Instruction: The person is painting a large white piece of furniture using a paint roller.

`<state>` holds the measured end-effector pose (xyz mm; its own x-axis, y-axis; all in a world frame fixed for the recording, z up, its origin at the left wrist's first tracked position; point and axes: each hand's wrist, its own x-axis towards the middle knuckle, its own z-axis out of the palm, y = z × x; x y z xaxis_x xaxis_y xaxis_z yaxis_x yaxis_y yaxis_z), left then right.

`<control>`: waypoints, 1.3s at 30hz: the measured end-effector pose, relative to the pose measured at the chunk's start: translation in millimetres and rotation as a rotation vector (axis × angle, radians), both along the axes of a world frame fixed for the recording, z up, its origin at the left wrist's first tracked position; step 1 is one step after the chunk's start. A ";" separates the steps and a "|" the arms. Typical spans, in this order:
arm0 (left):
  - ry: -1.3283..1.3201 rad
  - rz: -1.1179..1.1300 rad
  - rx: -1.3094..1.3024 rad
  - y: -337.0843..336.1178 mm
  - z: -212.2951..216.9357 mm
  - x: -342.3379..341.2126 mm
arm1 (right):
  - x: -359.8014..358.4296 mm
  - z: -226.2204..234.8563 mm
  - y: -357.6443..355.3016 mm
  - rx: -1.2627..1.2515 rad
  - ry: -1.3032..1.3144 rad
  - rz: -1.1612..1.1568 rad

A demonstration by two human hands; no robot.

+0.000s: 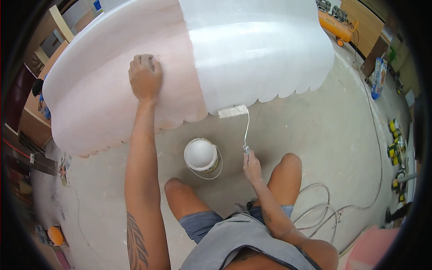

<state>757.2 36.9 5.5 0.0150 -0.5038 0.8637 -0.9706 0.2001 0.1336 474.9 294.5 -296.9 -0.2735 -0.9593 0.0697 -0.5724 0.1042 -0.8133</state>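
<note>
A large curved panel with a scalloped lower edge spans the upper middle. Its left part is bare pale pink (103,85); its right part carries glossy white paint (261,49). My left hand (145,78) rests on the pink part with its fingers curled in like a fist; its underside is hidden. My right hand (252,165) grips the handle of a paint roller (233,111), whose white sleeve is at the panel's lower edge, just right of where the paint ends. Whether the sleeve touches the panel I cannot tell. Between my hands, a bucket (201,154) of white paint stands on the floor.
An orange air compressor (336,28) stands at the far right. A hose (326,209) lies coiled beside my right knee and runs along the floor. Several yellow and black cans (394,150) line the right side. Another person (41,96) is partly visible at the far left.
</note>
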 end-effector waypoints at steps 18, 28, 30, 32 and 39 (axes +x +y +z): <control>-0.022 0.016 -0.019 -0.1 -2.4 -12.0 | 30.4 -55.1 11.2 0.145 -0.197 -0.059; -0.074 0.130 -0.029 40.4 -65.5 -2.9 | 31.8 -11.2 22.0 0.532 -0.967 0.245; -0.027 0.101 0.029 63.0 -92.0 -5.9 | 39.6 -10.5 20.3 0.520 -0.901 0.298; 0.029 0.085 0.066 81.3 -127.1 -3.9 | 46.6 -11.8 21.8 0.517 -0.842 0.309; 1.324 0.200 1.459 203.6 -312.2 95.5 | 73.5 -2.5 26.1 0.243 -0.685 0.395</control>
<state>852.8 240.5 -306.7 0.3250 -0.6047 -0.7271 -0.1350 -0.7907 0.5972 548.3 320.5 -299.4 0.1806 -0.9604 -0.2121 0.0109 0.2176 -0.9760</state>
